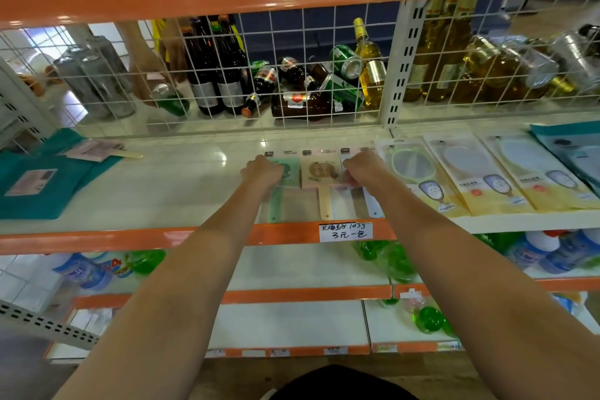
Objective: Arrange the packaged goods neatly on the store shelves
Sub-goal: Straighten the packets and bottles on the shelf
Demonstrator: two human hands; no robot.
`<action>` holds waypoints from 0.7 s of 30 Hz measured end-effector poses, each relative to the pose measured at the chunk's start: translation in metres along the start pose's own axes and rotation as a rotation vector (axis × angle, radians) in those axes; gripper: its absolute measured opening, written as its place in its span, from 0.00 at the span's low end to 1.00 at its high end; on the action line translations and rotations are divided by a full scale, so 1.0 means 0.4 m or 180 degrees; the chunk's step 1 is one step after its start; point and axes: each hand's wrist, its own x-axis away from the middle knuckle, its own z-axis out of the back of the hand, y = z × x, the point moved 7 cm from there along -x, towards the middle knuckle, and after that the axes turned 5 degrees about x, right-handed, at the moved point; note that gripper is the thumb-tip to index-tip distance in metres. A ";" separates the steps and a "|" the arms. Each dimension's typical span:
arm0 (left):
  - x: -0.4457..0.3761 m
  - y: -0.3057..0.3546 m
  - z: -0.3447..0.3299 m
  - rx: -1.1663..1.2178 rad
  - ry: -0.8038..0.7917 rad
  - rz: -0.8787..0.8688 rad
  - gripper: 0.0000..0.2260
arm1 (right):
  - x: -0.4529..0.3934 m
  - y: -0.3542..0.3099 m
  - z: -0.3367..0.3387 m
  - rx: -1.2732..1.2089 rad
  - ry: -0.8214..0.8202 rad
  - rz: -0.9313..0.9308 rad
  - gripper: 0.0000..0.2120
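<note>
Three flat packaged hand mirrors lie side by side on the white shelf (181, 185): a green pack (285, 185), a pink pack (319, 174) with a wooden handle, and a pale pack (360, 196) on the right. My left hand (261, 172) rests with curled fingers on the green pack's left edge. My right hand (362, 169) grips the pale pack near its top, fingers curled at the seam with the pink pack. To the right, three larger round-mirror packs (454, 172) lie in a row.
Teal cloth packs (39, 182) and a loose pink pack (97, 149) lie at the shelf's left. A wire mesh (292, 75) backs the shelf, with bottles and cans behind it. A handwritten price tag (345, 231) sits on the orange front edge. Lower shelves hold green and blue bottles.
</note>
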 end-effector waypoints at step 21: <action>0.039 0.047 0.062 -0.1231 0.0437 -0.1102 0.21 | 0.051 -0.199 -0.075 0.2788 0.0216 0.1813 0.19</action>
